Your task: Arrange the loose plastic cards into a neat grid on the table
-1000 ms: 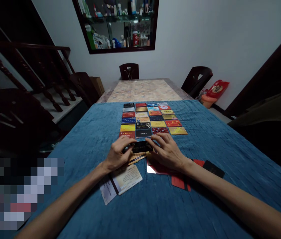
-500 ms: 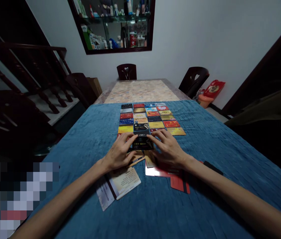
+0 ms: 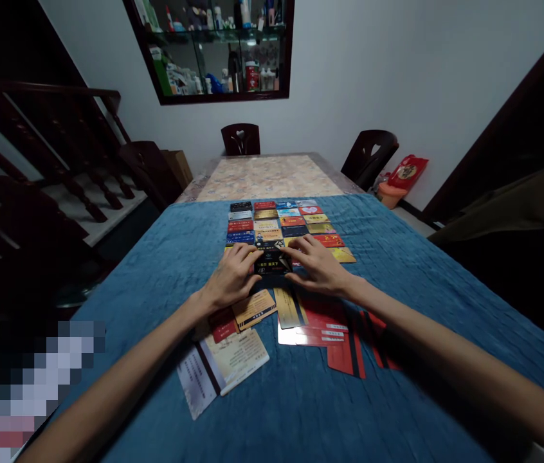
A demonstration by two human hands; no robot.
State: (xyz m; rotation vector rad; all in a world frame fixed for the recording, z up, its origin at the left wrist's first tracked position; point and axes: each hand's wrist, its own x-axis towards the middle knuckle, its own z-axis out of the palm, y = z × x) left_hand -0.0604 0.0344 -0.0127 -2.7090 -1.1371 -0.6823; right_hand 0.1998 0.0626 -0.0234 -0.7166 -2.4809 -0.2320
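Note:
A black card (image 3: 272,265) with gold lettering and "VIP" on it lies between my hands at the near edge of several rows of cards. My left hand (image 3: 233,275) has its fingers on the card's left end. At the right end, my right hand (image 3: 317,265) grips it with thumb and fingers. Just beyond is a similar black card, partly covered. The rows hold colourful cards, such as a red card (image 3: 240,226) and a gold card (image 3: 343,255). My hands hide part of the nearest rows.
Loose cards lie nearer to me: a tan card (image 3: 255,310), a gold striped card (image 3: 290,307), a cream card (image 3: 243,360) and several red ones (image 3: 346,352). Blue cloth (image 3: 301,411) covers the near table. Chairs (image 3: 371,157) stand around it.
Both hands have moved slightly forward with the black card, which now sits closer to the rows. More of the loose cards below my hands shows.

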